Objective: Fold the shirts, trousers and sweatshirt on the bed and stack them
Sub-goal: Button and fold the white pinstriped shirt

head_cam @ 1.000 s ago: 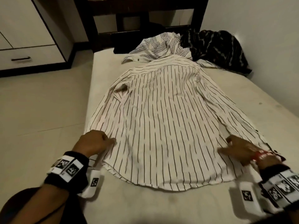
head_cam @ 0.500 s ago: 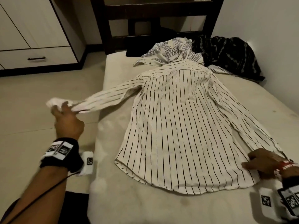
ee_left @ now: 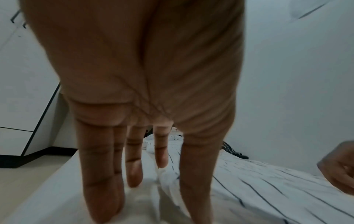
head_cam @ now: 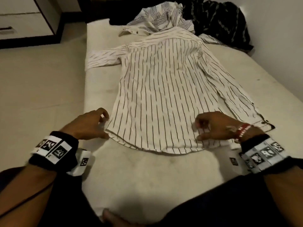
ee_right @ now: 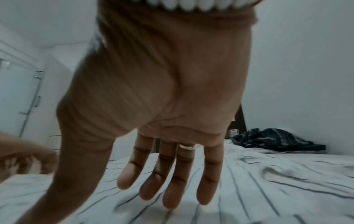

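Bed (head_cam: 147,174) edge close: striped shirt (head_cam: 164,95) sleeve overhangs; left hand (head_cam: 86,126) and right hand (head_cam: 218,126), fingers loose and empty, could drag it off.

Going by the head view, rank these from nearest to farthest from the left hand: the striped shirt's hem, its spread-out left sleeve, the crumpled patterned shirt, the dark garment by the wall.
Measured from the left hand:
1. Striped shirt's hem: right beside the fingertips.
2. Spread-out left sleeve: farther up, at the bed's left edge.
3. Crumpled patterned shirt: at the bed's head, centre.
4. Dark garment: far right corner, against the wall.
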